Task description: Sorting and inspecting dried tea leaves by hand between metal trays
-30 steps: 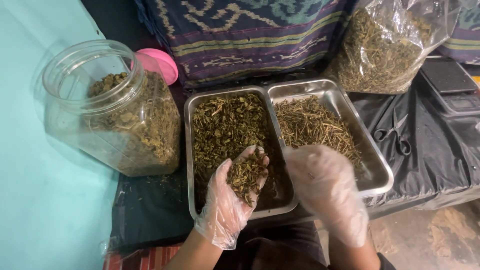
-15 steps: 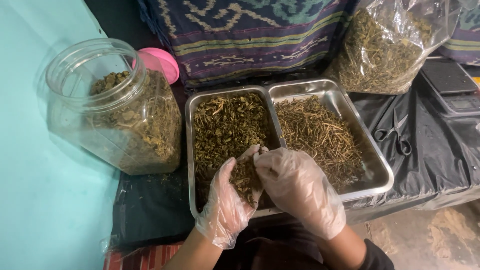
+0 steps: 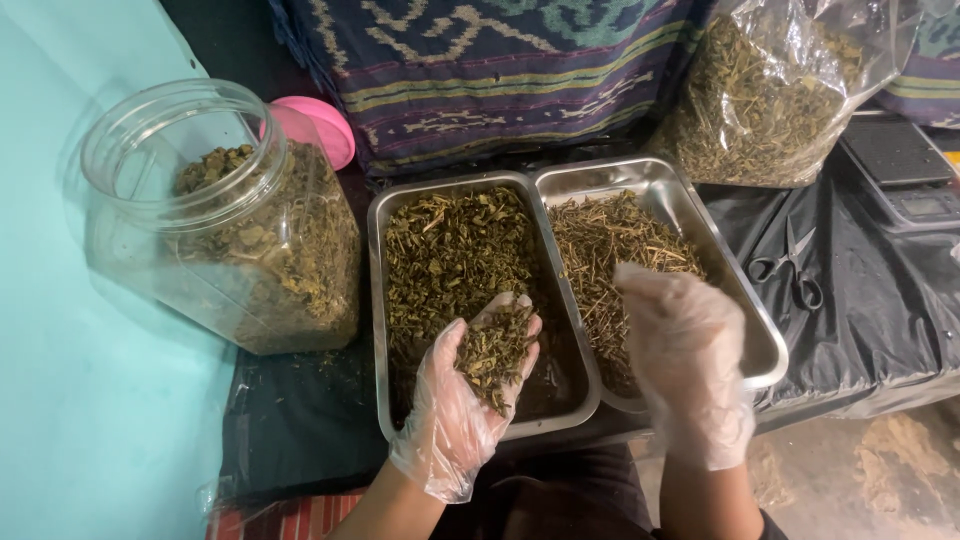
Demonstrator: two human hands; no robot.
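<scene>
The head view looks down on two gloved hands over two metal trays. The left hand (image 3: 470, 395) is palm up, its fingers (image 3: 515, 335) curled a little into a cup, and a small heap of dry green leaves (image 3: 493, 350) sits in it. That hand hangs over the near end of the left tray (image 3: 377, 300), which is full of the same leaves at its far end but nearly bare at the near end. The right hand (image 3: 690, 365) is over the right tray (image 3: 770, 345), which holds pale dry stems (image 3: 610, 245). Its fingers point down toward the stems and look loosely together; I cannot tell if they hold anything.

By the left edge stands a big clear jar (image 3: 225, 215), open and about half full of leaves, with a pink lid (image 3: 322, 128) behind it. A plastic bag (image 3: 775, 90) of unsorted plants sits at the far right. Scissors (image 3: 795, 265) lie on the black sheet.

Much looks sorted, but a lot in the bag is left.
</scene>
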